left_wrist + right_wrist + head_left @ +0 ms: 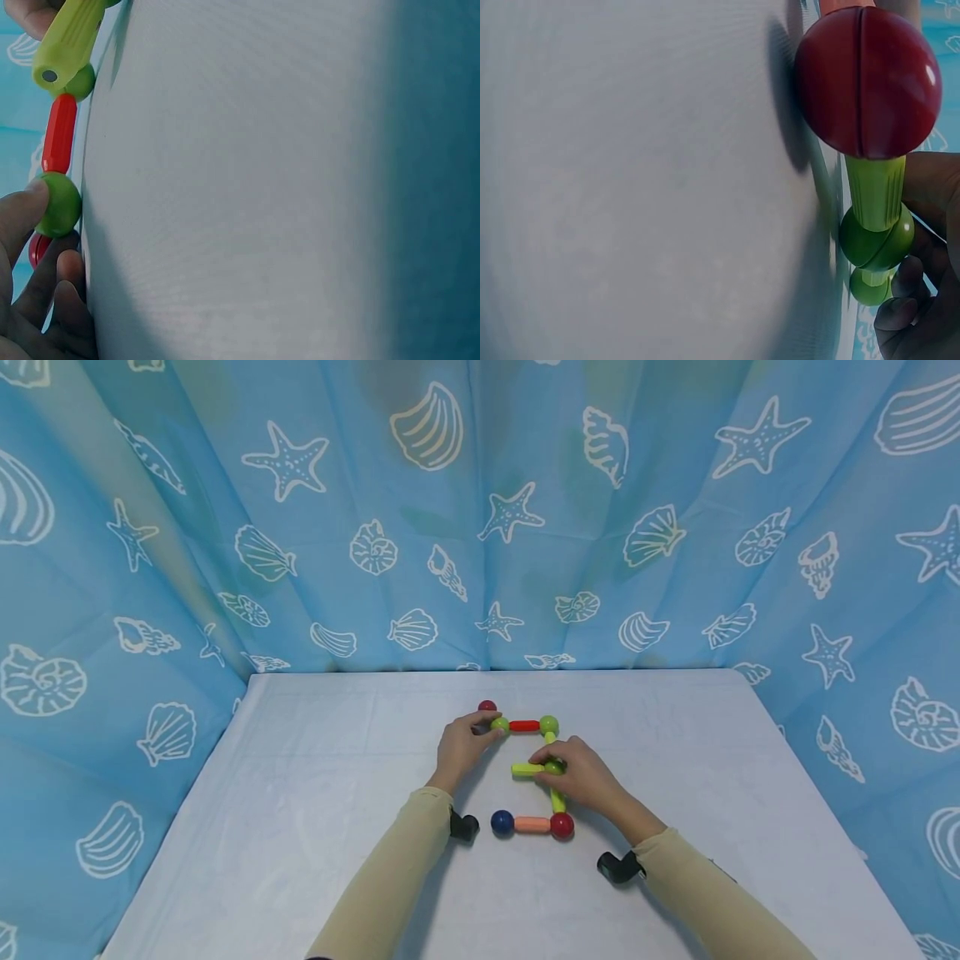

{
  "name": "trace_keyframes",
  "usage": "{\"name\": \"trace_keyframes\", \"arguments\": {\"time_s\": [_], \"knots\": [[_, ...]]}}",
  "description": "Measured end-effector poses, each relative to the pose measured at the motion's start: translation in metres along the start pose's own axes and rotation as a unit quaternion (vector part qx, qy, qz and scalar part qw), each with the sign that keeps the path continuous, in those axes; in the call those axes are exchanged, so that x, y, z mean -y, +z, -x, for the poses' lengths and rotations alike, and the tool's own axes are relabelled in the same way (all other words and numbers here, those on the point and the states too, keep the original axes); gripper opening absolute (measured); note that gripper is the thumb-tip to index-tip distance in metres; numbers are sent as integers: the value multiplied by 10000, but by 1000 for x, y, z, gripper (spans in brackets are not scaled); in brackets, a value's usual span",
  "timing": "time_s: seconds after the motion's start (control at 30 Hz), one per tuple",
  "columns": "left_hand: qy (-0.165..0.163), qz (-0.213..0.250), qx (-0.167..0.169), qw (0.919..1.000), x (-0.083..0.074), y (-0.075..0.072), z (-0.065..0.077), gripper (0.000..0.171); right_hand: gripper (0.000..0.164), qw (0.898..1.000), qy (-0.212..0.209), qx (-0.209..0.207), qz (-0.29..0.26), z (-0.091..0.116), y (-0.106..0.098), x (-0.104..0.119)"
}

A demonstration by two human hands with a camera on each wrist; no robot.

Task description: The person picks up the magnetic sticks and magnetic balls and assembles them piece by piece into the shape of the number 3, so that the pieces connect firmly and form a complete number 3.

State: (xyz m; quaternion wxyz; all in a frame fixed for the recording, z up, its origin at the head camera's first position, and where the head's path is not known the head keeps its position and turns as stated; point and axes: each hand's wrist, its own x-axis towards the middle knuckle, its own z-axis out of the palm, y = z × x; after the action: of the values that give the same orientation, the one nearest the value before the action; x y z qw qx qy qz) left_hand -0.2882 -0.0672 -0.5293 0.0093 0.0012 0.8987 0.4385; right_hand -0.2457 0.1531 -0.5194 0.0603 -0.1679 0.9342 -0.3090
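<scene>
Colored balls and rods lie joined on the white table. My left hand (459, 747) pinches a green ball (500, 724) at the far left end of a red rod (524, 726); another green ball (549, 725) sits at that rod's right end. Nearer, my right hand (591, 778) grips the middle green ball (554, 767), partly hidden by its fingers. From that ball a yellow-green rod (527, 770) points left with a bare end. Yellow-green rods also run along the right side, down to a red ball (868, 82). A salmon rod (532, 825) links this to a dark blue ball (502, 822).
Another red ball (487, 705) lies just beyond my left fingers. The white-covered table (300, 860) ends at a blue shell-patterned curtain (480, 527) behind and at both sides. Black wrist cameras stick out from both sleeves, close to the table.
</scene>
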Motion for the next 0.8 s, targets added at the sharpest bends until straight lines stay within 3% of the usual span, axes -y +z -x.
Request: {"name": "trace_keyframes", "arguments": {"time_s": [0.5, 0.8], "knots": [[23, -159, -130, 9998, 0, 3, 1, 33, 25, 9999, 63, -112, 29, 5, -3, -1], [29, -148, -134, 9998, -1, 2, 1, 32, 25, 9995, -51, -232, -215, 10, -10, -8]]}}
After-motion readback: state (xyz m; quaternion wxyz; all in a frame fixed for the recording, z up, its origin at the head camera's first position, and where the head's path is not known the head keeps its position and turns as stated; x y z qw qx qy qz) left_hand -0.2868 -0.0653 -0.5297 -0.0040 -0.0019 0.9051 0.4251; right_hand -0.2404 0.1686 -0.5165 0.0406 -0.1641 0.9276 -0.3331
